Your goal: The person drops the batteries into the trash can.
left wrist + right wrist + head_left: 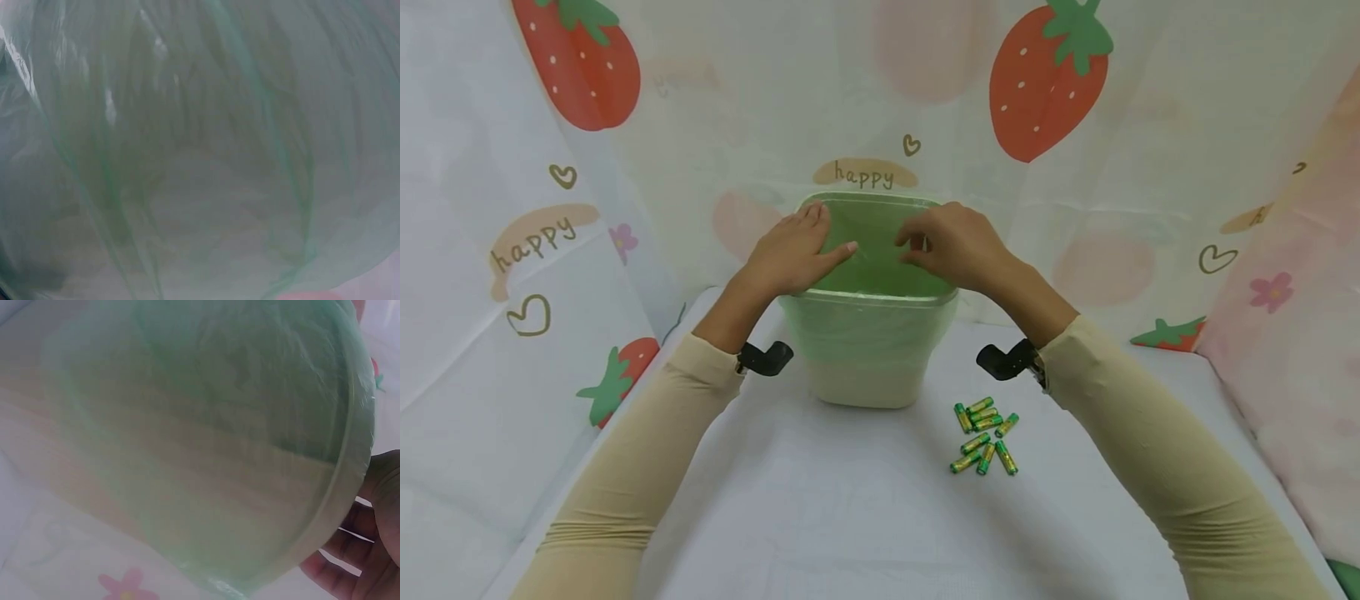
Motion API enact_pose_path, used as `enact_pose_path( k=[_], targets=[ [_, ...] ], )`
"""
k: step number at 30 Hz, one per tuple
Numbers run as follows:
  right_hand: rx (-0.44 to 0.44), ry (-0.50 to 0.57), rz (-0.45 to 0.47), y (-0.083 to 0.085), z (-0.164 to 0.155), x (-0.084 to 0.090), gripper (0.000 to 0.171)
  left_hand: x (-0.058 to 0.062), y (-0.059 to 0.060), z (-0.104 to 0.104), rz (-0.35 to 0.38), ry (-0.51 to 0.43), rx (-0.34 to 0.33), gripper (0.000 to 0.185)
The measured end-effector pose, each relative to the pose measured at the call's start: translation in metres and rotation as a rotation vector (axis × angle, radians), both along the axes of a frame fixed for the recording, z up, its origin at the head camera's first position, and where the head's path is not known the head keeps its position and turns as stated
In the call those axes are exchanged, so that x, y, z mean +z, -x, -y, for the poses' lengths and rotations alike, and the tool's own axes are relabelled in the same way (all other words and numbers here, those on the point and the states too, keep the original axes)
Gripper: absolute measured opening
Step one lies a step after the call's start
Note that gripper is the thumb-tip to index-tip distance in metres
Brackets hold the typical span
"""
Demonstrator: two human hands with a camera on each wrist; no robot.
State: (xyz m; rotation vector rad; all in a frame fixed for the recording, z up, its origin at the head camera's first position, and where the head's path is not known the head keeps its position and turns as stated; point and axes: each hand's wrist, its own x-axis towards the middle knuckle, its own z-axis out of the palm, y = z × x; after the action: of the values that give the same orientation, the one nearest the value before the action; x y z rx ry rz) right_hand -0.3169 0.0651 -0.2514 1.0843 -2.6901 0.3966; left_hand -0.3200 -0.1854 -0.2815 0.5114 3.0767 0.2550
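Observation:
A small cream bin point(865, 379) lined with a thin green plastic bag point(880, 271) stands at the back of the white table point(820, 500). My left hand point(805, 246) rests flat on the bin's left rim, fingers straight and thumb pointing right. My right hand point(925, 246) is over the right side of the opening, its fingers curled and pinching the bag's film. The left wrist view is filled by the blurred green bag point(200, 150). In the right wrist view the bag-covered bin point(187, 456) is close up, with my right hand point(369, 550) at its rim.
Several green and yellow batteries point(985, 435) lie loose on the table right of the bin. A strawberry-print cloth point(1045, 83) hangs behind and along both sides. Black wrist camera mounts point(765, 358) sit on both forearms.

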Motion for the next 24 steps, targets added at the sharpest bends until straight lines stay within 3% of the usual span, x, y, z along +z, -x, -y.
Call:
enact_pose_path(
  k=[10, 16, 24],
  targets=[
    [-0.036, 0.032, -0.005, -0.011, -0.017, 0.002, 0.017, 0.002, -0.002, -0.001, 0.011, -0.006, 0.004, 0.088],
    [-0.023, 0.072, -0.053, -0.023, -0.031, 0.002, 0.017, 0.003, -0.002, 0.000, 0.009, -0.015, -0.004, 0.088],
    [-0.042, 0.158, -0.105, -0.036, -0.054, -0.011, 0.018, 0.001, -0.002, 0.001, 0.005, -0.024, -0.009, 0.087]
  ],
)
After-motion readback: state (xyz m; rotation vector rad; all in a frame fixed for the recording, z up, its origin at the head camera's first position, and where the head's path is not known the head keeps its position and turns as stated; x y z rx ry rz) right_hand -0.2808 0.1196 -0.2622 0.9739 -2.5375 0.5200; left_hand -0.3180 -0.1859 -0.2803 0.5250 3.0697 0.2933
